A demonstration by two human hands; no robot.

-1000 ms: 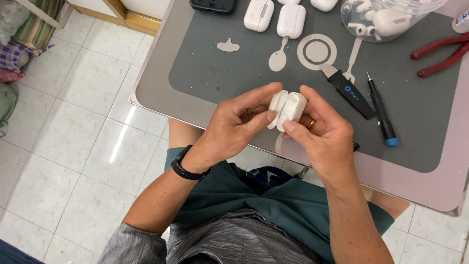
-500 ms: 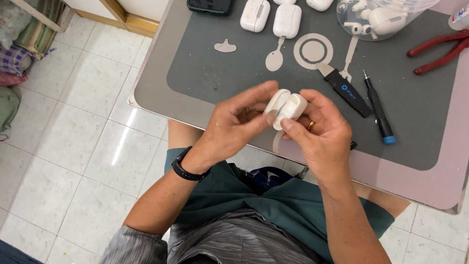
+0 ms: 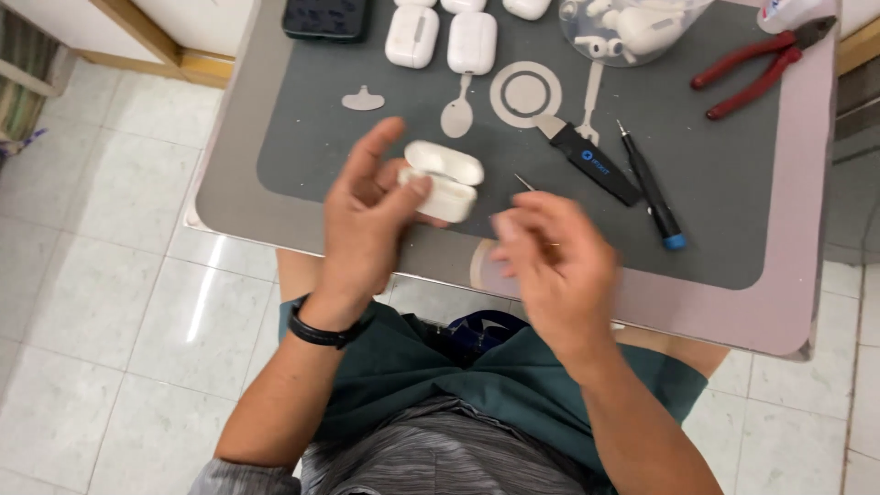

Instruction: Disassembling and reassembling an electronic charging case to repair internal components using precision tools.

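Observation:
My left hand (image 3: 362,220) grips a white earbud case (image 3: 445,183) by its lower body, just above the grey mat (image 3: 302,137). The case's lid is flipped up. My right hand (image 3: 555,261) hovers to the right of the case without touching it. Its fingers are bunched and blurred. A thin metal tip (image 3: 522,181) pokes out beyond those fingers, and I cannot tell whether the hand holds it. A black band (image 3: 321,332) circles my left wrist.
On the mat lie two more white cases (image 3: 412,37) (image 3: 472,41), a dark phone (image 3: 325,16), a metal ring (image 3: 524,92), a spoon-shaped metal pick (image 3: 456,115), a black-handled pry tool (image 3: 591,160), a blue-tipped screwdriver (image 3: 651,188), red pliers (image 3: 756,64) and a clear bag of white earbuds (image 3: 632,23).
My right hand has let go of the case and drawn back to the right. The case is now open in my left hand alone, nearer the mat.

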